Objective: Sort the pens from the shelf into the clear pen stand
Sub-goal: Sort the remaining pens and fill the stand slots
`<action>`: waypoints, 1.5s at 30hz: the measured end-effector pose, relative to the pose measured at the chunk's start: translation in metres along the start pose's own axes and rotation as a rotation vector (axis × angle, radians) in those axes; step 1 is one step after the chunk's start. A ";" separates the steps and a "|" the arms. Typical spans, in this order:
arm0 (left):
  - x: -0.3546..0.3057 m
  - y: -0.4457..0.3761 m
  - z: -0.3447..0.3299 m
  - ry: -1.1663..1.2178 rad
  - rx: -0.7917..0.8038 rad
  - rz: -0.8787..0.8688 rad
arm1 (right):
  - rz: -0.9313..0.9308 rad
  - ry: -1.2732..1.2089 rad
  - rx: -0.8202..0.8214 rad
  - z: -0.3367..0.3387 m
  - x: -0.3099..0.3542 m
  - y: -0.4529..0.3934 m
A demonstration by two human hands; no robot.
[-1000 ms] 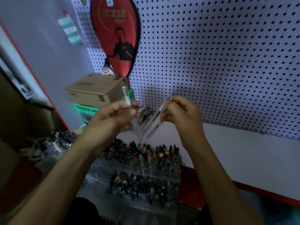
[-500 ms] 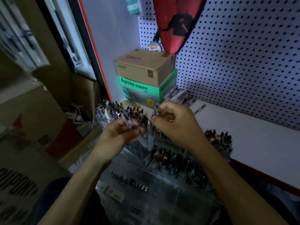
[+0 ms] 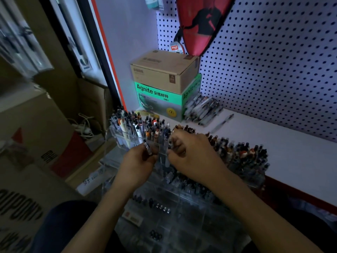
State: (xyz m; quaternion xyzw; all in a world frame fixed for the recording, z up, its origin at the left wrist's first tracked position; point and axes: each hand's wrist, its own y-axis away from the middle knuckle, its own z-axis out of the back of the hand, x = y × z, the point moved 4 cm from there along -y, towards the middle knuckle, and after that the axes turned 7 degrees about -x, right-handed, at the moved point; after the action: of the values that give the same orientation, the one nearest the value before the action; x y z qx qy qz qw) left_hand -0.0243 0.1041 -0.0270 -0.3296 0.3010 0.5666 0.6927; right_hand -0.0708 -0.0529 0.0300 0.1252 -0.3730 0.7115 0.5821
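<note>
1. Presently, the left hand (image 3: pixel 138 161) pinches a pen (image 3: pixel 148 148) above the clear pen stand (image 3: pixel 127 141).
2. The right hand (image 3: pixel 191 154) grips pens (image 3: pixel 166 154) over the same stand.
3. Loose pens (image 3: pixel 202 108) lie on the shelf (image 3: pixel 273 139).

— What is hiding behind the hands?
— The right hand (image 3: pixel 191 154) is covering part of the pen stand (image 3: pixel 127 141); the pen (image 3: pixel 148 148) is disappearing into the left hand (image 3: pixel 138 161).
— And the racket case (image 3: pixel 200 21)?
— The top edge is cutting it off.
</note>
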 end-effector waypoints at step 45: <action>-0.001 0.024 -0.038 -0.385 0.124 -0.078 | -0.187 0.138 0.011 0.030 -0.024 0.049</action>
State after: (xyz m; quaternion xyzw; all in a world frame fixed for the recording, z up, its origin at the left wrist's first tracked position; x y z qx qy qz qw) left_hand -0.0493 0.0768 -0.0514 -0.1832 0.1842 0.5724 0.7777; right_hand -0.1172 -0.0930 0.0172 0.1133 -0.3148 0.6632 0.6695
